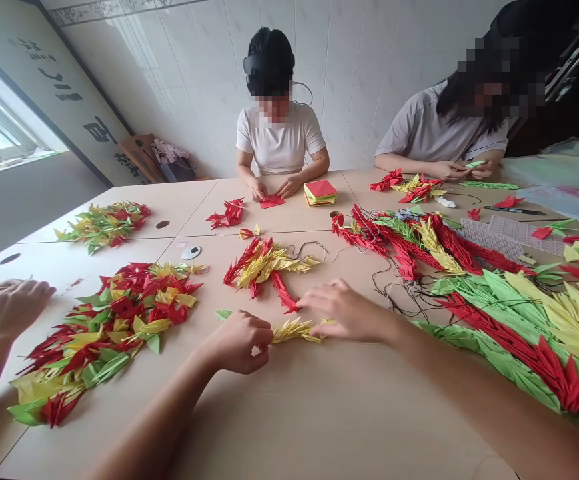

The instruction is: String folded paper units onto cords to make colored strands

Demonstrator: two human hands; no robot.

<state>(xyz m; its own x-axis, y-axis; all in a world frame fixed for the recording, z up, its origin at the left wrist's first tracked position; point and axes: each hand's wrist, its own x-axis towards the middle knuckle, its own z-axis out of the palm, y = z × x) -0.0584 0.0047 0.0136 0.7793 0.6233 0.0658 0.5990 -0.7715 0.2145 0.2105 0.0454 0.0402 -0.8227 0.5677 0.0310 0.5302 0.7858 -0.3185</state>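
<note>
My left hand point(236, 341) is closed in a pinch on the near end of a yellow folded-paper strand point(296, 329) that lies on the beige table point(289, 413). My right hand point(346, 310) rests on the strand's far end, fingers stretched out flat and pressing it down. Just beyond lies a red and yellow bundle of linked paper pieces point(264, 267) with a thin cord. A small green paper piece point(223, 314) sits beside my left hand.
A heap of loose red, yellow and green folded pieces point(104, 330) lies to the left, with another person's hands point(12, 307) at its edge. Long finished strands point(509, 313) fill the right. Two people sit opposite, folding paper; a paper stack point(320, 192) stands between them.
</note>
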